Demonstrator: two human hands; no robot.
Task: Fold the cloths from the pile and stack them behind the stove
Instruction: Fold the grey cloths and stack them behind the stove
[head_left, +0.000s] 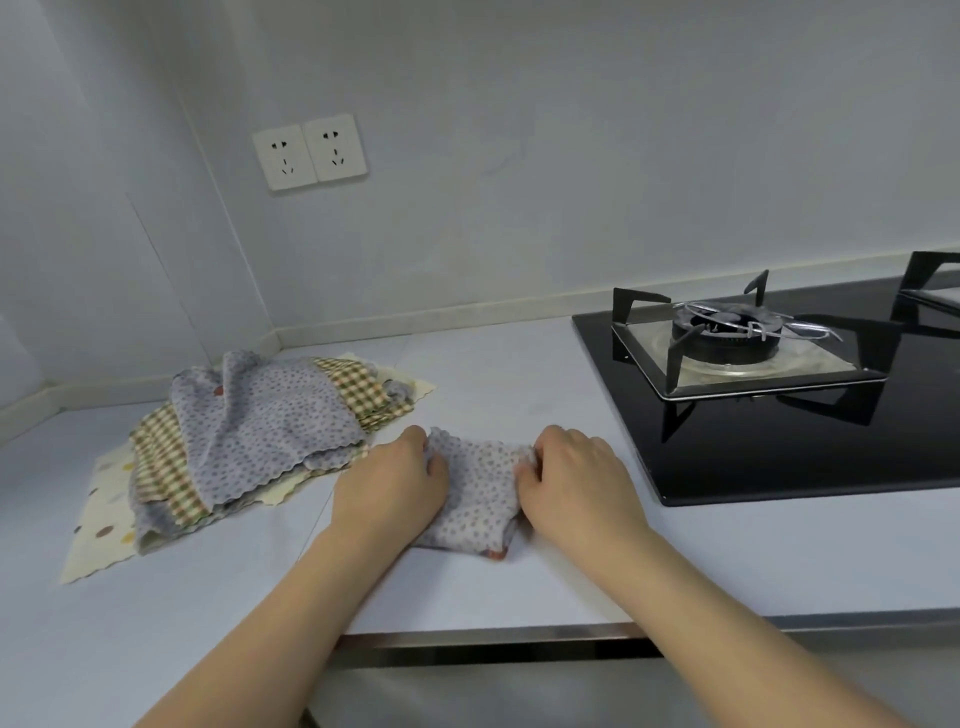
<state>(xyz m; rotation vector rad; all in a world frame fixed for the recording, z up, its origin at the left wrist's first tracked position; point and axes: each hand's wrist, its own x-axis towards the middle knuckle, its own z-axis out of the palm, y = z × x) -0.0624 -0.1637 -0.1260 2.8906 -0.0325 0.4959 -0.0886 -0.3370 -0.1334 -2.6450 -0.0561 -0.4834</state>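
The left hand and right hand, fingers curled, each pinch one side of a small folded grey dotted cloth lying on the pale countertop near its front edge. At 10 o'clock from it sits the loose pile of grey, checked and cream cloths. At 2 o'clock lies the black glass gas stove.

Both hands, left and right, reach forward, fingers curled, palms down.

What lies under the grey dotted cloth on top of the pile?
Under the grey dotted cloth lie green checked cloths, and lowest a cream spotted cloth on the counter. How many are stacked is hidden.
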